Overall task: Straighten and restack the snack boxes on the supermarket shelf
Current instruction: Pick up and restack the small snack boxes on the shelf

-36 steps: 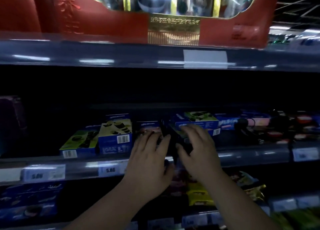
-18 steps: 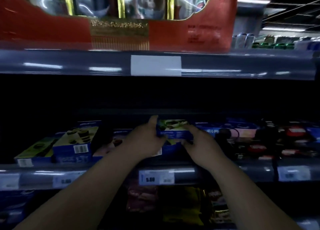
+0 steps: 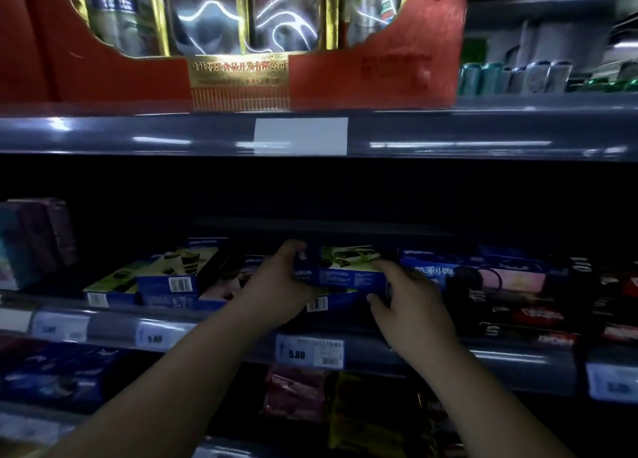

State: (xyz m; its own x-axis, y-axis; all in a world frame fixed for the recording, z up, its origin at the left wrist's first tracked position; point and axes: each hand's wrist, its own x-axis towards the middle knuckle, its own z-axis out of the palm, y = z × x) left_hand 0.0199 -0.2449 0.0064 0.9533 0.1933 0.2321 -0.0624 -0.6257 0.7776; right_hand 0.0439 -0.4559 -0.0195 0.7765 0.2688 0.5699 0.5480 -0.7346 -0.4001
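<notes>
A blue snack box [image 3: 348,274] with a green top lies flat, long side toward the front, in the middle of the shelf [image 3: 112,328], directly over a second blue box [image 3: 331,302] whose barcode end pokes out below its front edge; whether the two touch cannot be told. Both hands are clamped on the upper box. The left hand [image 3: 276,285] wraps its left end, with one finger up over the back corner. The right hand [image 3: 407,305] holds the right end, fingers on the top edge and thumb under the bottom edge. Just left, past a darker pack, two green-topped boxes [image 3: 172,274] sit slightly askew, one overlapping the other, their barcode ends near the shelf lip. Just right lies a pink-and-blue box [image 3: 483,274], close to the right hand's knuckles, and beyond it dark packs [image 3: 538,316] are stacked. Above all the box tops a tall dark gap stands open up to the upper shelf [image 3: 448,136], which carries a blank white label [image 3: 300,136] and a red gift box [image 3: 379,70]. A price tag [image 3: 309,350] reading 5.00 hangs on the front rail under the wrists.
</notes>
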